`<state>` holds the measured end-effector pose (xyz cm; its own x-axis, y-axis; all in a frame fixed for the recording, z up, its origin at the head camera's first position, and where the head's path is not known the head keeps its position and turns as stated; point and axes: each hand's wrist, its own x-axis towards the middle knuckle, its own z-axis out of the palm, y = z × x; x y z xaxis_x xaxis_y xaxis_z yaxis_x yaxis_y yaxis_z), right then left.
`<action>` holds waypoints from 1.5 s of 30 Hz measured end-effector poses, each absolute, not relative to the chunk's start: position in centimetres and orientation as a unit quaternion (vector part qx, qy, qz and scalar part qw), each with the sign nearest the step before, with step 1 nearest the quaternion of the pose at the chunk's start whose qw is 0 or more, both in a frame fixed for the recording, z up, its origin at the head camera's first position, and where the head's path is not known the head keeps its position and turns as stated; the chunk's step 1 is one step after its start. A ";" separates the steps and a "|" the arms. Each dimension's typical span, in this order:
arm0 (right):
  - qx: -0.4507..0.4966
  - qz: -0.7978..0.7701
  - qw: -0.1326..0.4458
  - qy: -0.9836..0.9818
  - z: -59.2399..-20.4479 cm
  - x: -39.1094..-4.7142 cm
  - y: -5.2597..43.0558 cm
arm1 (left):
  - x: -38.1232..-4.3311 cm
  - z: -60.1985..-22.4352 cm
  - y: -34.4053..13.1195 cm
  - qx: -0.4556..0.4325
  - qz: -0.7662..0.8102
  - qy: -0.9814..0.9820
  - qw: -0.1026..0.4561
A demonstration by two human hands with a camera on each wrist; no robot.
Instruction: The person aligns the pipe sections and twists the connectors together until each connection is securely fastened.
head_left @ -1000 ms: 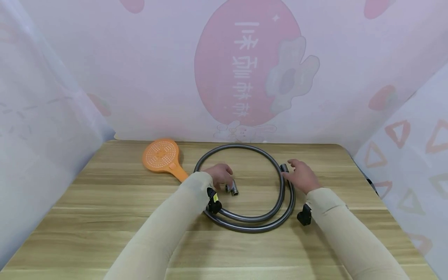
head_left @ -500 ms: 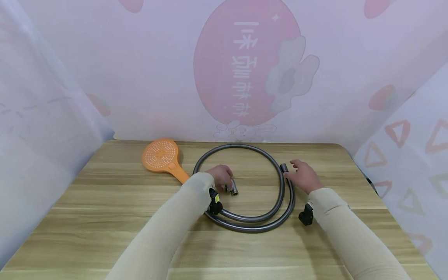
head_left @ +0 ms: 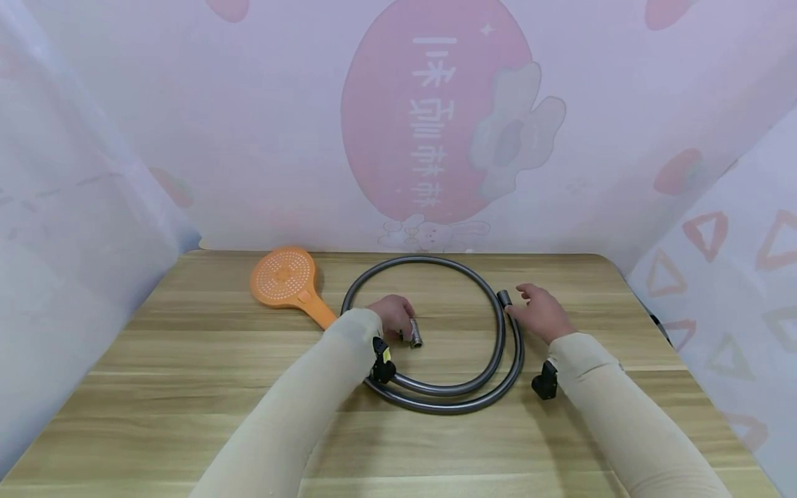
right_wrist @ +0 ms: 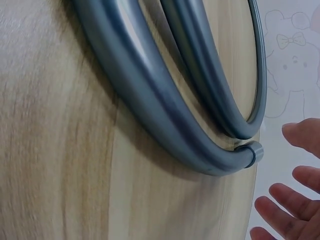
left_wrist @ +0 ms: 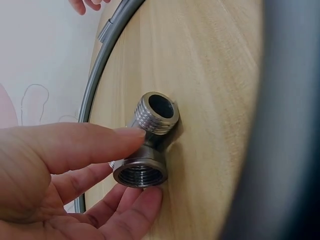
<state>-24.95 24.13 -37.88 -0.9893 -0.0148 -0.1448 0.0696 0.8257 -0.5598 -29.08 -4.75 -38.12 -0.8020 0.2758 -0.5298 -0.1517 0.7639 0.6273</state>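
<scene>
In the left wrist view a chrome threaded tee connector stands on the wooden table, one threaded end and one open socket facing the camera. My left hand pinches it, the thumb across its body and fingertips at its lower side. A grey shower hose lies coiled round the connector. Near the hose's end fitting, my right hand hovers with fingers spread and relaxed. The right wrist view shows a gap between these fingers and the hose end.
An orange shower head lies at the back left of the table, its handle reaching behind my left sleeve. Printed cloth walls enclose the table's back and sides.
My left hand has shifted slightly toward the connector and its fingers have closed around it. The right hand has moved slightly right and stays beside the hose end.
</scene>
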 end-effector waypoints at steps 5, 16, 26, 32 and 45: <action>0.019 -0.304 0.076 0.949 -38.0 -25.0 24.2 | -29.1 -38.4 -4.6 0.033 0.335 0.890 0.307; 0.032 -0.322 0.087 0.942 -38.5 -25.5 24.1 | -28.6 -38.7 -4.5 0.055 0.333 0.896 0.288; 0.036 -0.320 0.088 0.943 -39.8 -26.5 24.5 | -28.7 -39.3 -4.3 0.059 0.345 0.893 0.283; 0.035 -0.312 0.082 0.946 -40.4 -27.0 24.7 | -28.5 -39.1 -4.3 0.045 0.380 0.878 0.287; 0.048 -0.324 0.093 0.940 -40.8 -27.9 24.8 | -28.3 -39.0 -4.2 0.066 0.357 0.889 0.277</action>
<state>-27.91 24.75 -40.78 -0.9779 0.0308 -0.2069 0.1516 0.7857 -0.5998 -28.28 -4.21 -38.96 -0.8372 0.3162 -0.4461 -0.0800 0.7362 0.6720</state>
